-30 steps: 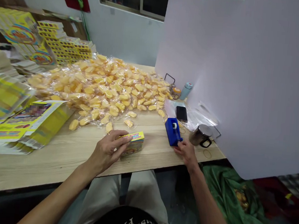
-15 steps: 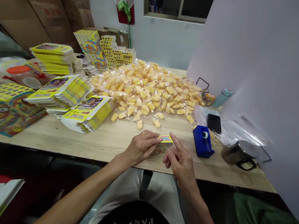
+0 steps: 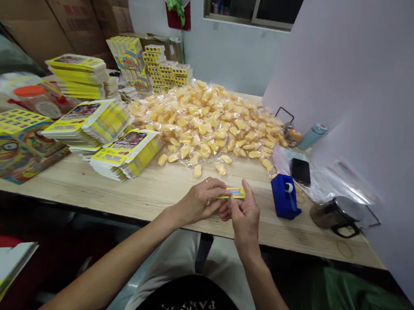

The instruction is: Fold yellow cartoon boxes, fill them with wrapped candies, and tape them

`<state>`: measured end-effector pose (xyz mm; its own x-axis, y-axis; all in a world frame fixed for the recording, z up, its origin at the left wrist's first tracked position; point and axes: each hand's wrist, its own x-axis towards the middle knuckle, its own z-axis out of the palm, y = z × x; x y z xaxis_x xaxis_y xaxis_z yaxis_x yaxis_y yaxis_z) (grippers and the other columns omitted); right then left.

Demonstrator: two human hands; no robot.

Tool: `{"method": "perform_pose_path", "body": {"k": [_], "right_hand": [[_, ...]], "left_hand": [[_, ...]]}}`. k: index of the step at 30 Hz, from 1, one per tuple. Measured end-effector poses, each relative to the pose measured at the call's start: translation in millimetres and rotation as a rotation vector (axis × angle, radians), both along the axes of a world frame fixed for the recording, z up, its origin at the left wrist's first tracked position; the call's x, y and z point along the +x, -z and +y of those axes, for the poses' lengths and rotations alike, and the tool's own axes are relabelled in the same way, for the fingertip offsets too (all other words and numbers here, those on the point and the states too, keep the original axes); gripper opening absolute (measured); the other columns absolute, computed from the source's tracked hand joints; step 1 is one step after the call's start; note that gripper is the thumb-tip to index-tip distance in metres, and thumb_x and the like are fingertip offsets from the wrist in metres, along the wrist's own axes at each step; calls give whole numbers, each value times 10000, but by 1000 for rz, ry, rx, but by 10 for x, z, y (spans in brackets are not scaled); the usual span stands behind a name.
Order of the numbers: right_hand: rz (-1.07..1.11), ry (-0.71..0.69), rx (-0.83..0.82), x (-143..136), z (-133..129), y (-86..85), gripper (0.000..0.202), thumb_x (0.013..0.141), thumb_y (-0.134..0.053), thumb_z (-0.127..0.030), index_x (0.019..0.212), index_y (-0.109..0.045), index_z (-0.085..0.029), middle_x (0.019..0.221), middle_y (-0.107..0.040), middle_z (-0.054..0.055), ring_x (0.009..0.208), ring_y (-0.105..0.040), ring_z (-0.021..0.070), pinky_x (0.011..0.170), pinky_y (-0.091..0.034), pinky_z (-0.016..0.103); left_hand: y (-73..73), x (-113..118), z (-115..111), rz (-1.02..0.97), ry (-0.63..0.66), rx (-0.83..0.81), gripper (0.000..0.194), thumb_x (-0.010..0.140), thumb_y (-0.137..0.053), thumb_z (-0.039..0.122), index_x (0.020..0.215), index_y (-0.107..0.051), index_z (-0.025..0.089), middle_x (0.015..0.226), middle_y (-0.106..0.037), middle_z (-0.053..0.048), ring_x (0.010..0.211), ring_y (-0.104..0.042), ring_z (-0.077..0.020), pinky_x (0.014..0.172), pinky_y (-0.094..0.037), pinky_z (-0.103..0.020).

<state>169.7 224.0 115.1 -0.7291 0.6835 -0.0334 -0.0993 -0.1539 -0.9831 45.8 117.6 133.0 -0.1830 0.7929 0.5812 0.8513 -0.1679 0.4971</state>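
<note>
Above the table's front edge, my left hand grips the left end of a small yellow printed card. My right hand is closed on the card's right end, its thumb and fingers against it. What lies under the card is hidden by my fingers. Just beyond my hands, a few wrapped yellow pieces lie loose in front of a large heap of the same clear-wrapped pieces. Right of my right hand stands a blue tape dispenser.
Stacks of flat yellow printed cartons lie on the left, near a jar with an orange lid. Small yellow boxes are piled at the back. To the right are a black phone, a mug and a light-blue bottle.
My right hand has moved in and closed on the card's right end; its index finger was stretched out before. My left hand keeps its hold. The view has shifted slightly.
</note>
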Motion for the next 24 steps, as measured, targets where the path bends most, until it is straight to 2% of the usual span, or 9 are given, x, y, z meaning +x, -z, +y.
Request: {"method": "perform_pose_path", "body": {"k": [4, 7, 11, 13, 15, 17, 19, 22, 24], "right_hand": [[79, 3, -3, 2, -29, 18, 871, 886, -653, -278, 1601, -169, -169, 601, -637, -78, 526, -571, 114, 550, -513, 225], [86, 10, 11, -5, -51, 50, 917, 889, -658, -301, 1609, -108, -160, 623, -664, -64, 547, -599, 125, 578, -525, 239], [-9, -16, -16, 68, -14, 110, 1043, 836, -680, -316, 1615, -2, -176, 678, -712, -33, 540, -650, 169, 563, -552, 290], [-115, -31, -20, 140, 93, 176, 1018, 799, -668, -318, 1610, -72, -164, 689, -719, -15, 505, -639, 182, 514, -534, 296], [-196, 2, 31, 221, 264, 270, 872, 773, -651, -344, 1540, -303, -117, 693, -708, 7, 510, -617, 176, 510, -514, 291], [-222, 61, 155, 300, 446, 358, 703, 757, -657, -394, 1379, -516, -99, 785, -717, 56, 646, -651, 187, 598, -534, 304], [-212, 31, 272, 367, 554, 401, 651, 751, -686, -460, 1301, -586, -126, 991, -731, 125, 889, -687, 232, 729, -557, 335], [-173, -223, 275, 395, 488, 383, 733, 762, -700, -569, 1381, -550, -206, 1291, -674, 163, 1168, -649, 305, 852, -578, 385], [-214, -355, 284, 329, 350, 367, 671, 768, -667, -648, 1317, -622, -264, 1279, -695, 114, 1189, -651, 333, 900, -589, 401]], "left_hand": [[-174, -68, 67, -147, 1, -118, 164, 932, -630, 219, 1061, -723, 180, 1050, -702, -84, 1000, -654, -192, 892, -520, -333], [-312, -86, 148, -185, -48, -267, 98, 908, -676, 253, 942, -709, 168, 883, -700, -36, 831, -650, -164, 762, -496, -274], [-387, -26, 235, 13, -71, -411, 44, 903, -637, 203, 918, -658, 166, 848, -679, -23, 785, -617, -165, 695, -439, -259], [-368, -10, 260, 119, -80, -414, 50, 913, -600, 189, 945, -629, 166, 900, -680, -41, 829, -613, -182, 733, -440, -278], [-339, -52, 263, 134, -86, -395, 71, 916, -587, 191, 981, -608, 169, 953, -679, -55, 876, -611, -193, 778, -444, -294], [-315, -149, 228, 47, -104, -356, 107, 907, -602, 205, 1009, -595, 176, 964, -671, -50, 878, -604, -187, 786, -443, -294], [-291, -245, 131, -132, -137, -296, 134, 896, -620, 227, 1014, -581, 177, 919, -649, -27, 816, -586, -159, 738, -438, -271], [-180, -254, -132, -464, -153, -191, 195, 869, -672, 286, 973, -551, 173, 819, -597, 12, 699, -534, -113, 637, -409, -229], [3, -219, -333, -675, -155, -157, 297, 844, -723, 348, 990, -529, 175, 772, -591, 23, 657, -530, -103, 599, -405, -219]]}}
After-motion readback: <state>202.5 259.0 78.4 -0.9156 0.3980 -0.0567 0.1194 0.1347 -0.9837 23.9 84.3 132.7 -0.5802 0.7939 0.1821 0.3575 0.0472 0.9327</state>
